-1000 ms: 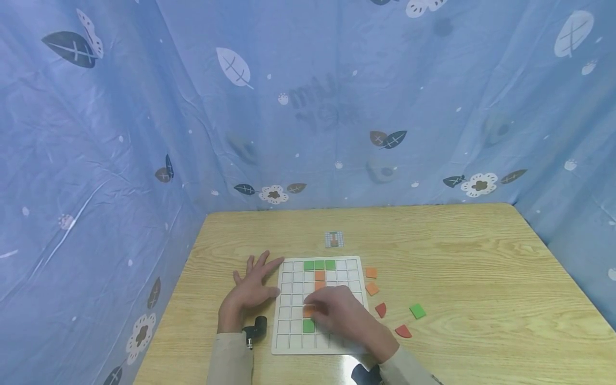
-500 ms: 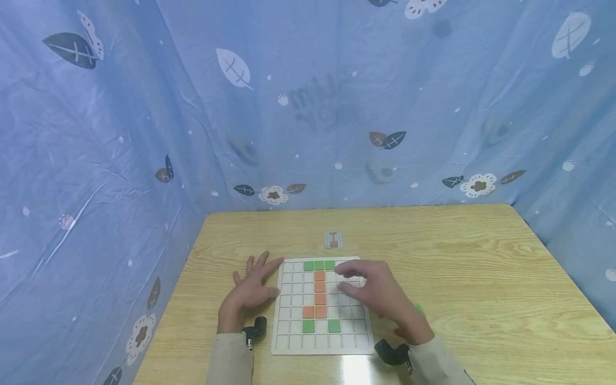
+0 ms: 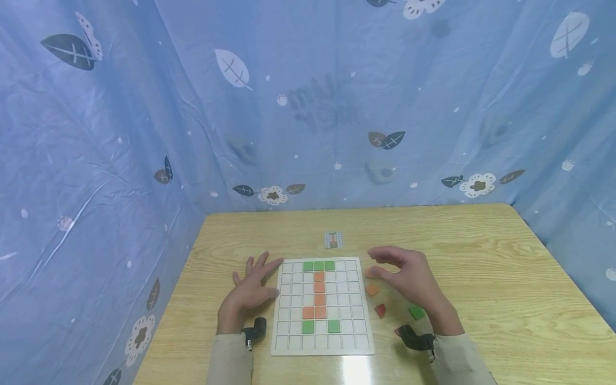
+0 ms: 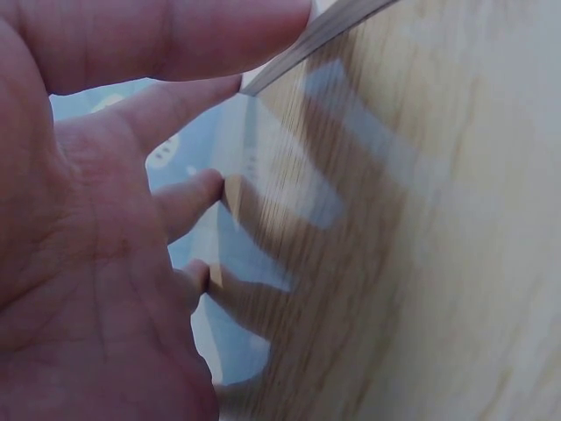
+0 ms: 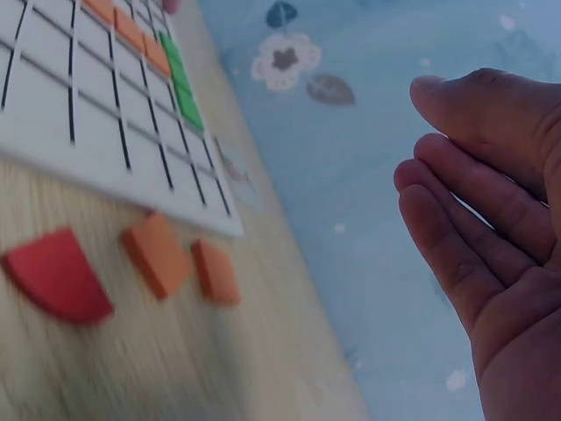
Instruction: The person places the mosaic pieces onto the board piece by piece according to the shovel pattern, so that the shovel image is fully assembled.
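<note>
A white gridded board [image 3: 291, 302] lies on the table, with green tiles [image 3: 308, 326] and orange tiles [image 3: 320, 287] set in its squares. My left hand [image 3: 249, 293] lies with spread fingers at its left side; thumb and index finger touch the edge. Off the board's right side, my right hand [image 3: 406, 272] hovers with loosely bent fingers, holding nothing. Below it are two loose orange tiles, the nearer orange tile [image 3: 372, 290] in full view and the farther orange tile [image 5: 216, 273] partly covered by the thumb in the head view.
A red quarter-circle piece [image 3: 380, 310] and a loose green tile [image 3: 416, 312] lie right of the board. Another red piece is mostly hidden by the right wrist camera [image 3: 416, 339]. A small patterned card [image 3: 333, 240] lies beyond the board. Blue curtain [image 3: 337, 107] surrounds the table.
My right hand has let go of an orange tile in the board's lower part. It has moved right and away, off the board. The left hand has stayed in place.
</note>
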